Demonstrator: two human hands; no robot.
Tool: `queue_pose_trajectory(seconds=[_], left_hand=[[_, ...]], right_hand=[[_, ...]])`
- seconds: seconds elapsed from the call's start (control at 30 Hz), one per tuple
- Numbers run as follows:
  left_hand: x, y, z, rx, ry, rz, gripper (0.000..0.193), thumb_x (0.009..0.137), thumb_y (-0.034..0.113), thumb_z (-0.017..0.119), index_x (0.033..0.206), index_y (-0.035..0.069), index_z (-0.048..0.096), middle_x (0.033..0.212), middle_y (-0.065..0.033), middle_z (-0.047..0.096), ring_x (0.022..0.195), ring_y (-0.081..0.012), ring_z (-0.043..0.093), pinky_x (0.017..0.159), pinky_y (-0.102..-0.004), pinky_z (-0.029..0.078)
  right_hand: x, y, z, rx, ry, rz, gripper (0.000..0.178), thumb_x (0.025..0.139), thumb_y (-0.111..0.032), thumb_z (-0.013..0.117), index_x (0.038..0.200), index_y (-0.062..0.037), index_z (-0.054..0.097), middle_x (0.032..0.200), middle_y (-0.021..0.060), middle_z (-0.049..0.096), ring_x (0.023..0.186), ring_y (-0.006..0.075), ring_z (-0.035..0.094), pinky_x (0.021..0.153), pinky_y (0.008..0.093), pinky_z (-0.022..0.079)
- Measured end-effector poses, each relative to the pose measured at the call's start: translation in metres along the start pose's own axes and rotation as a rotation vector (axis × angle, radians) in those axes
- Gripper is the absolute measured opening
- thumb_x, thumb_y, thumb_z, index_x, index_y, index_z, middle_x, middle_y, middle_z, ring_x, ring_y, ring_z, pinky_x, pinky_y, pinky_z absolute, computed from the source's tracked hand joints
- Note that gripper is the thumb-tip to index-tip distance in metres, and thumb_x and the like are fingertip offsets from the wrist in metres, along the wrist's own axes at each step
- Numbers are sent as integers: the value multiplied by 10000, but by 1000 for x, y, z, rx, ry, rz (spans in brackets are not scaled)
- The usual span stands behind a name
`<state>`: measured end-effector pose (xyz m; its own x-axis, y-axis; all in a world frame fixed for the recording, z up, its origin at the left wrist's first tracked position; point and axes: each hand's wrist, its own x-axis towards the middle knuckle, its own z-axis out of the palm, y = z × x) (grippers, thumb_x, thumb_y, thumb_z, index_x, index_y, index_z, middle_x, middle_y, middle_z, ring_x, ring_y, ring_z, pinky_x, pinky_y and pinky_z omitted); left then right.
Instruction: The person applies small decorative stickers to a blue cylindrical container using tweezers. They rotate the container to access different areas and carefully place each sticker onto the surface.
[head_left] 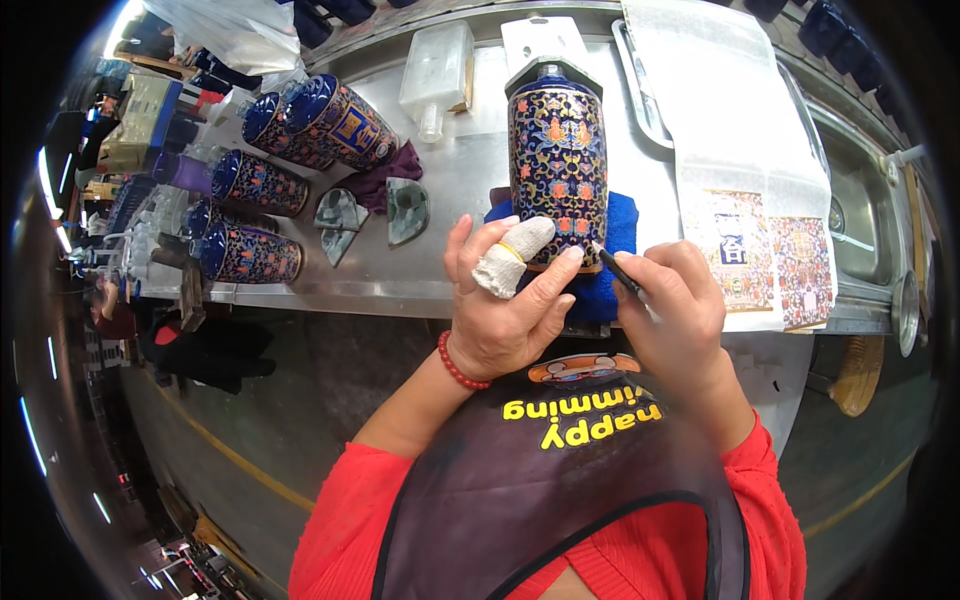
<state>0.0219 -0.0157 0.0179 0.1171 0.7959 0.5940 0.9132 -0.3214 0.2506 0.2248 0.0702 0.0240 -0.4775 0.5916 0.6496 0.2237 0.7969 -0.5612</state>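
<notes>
Fingers (545, 275) of the left hand (505, 310) close around the lower body of the ornate bottle (558, 170), one finger wrapped in a white cloth bandage (512, 255); fingers of the right hand (672, 300) pinch a thin dark pen-like tool (615, 268), its tip at the bottle's lower right edge. The steel table (460, 170) carries everything. Long white sheets (725, 130) with patterned prints lie to the right, beside a sink (865, 210). The bottle, dark blue with red and gold floral pattern, stands upright near the table's front edge on a folded blue cloth (615, 240). It looks rigid, glazed and smooth, so probably heavy for its size, slippery and breakable; the wide cylindrical body offers the safest hold, not the narrow neck. Five similar bottles (260, 185) lie on their sides at the left. A clear glass bottle (437, 72) lies behind. Two small grey-green pieces (372, 212) rest between the groups. A red bead bracelet (457, 365) circles the left wrist.
</notes>
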Motion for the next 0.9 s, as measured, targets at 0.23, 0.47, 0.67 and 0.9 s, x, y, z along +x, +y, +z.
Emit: queue_pose_trajectory(seconds=[0.23,0.47,0.67,0.9], left_hand=[[-6,-3,1,54,6,-32,397,913,324,688,1276,171,733,1297,-131,647,1258,-333,474,1180,-573,225],[-12,-4,2,118,23,23,399,934,362,675,1268,154,737,1313,-166,635,1236,-363,500,1175,-560,251],[-19,-6,2,65,41,-17,382,917,325,688,1261,165,731,1305,-124,651,1274,-322,471,1180,-577,237],[-20,-6,6,61,74,40,346,879,273,717,1207,167,744,1259,-102,679,1267,-298,483,1174,-581,248]], right_hand=[[0,4,0,14,10,6,432,692,54,762,1107,-35,681,865,103,602,727,291,563,630,393,451],[-2,5,1,22,10,19,418,700,55,763,1101,-30,680,862,105,603,731,294,570,626,395,451],[-1,6,1,20,6,7,411,703,55,765,1097,-30,683,855,106,601,728,293,576,627,393,456],[-1,7,3,28,16,-2,405,700,54,768,1088,-30,685,850,102,599,720,281,576,622,387,453]])
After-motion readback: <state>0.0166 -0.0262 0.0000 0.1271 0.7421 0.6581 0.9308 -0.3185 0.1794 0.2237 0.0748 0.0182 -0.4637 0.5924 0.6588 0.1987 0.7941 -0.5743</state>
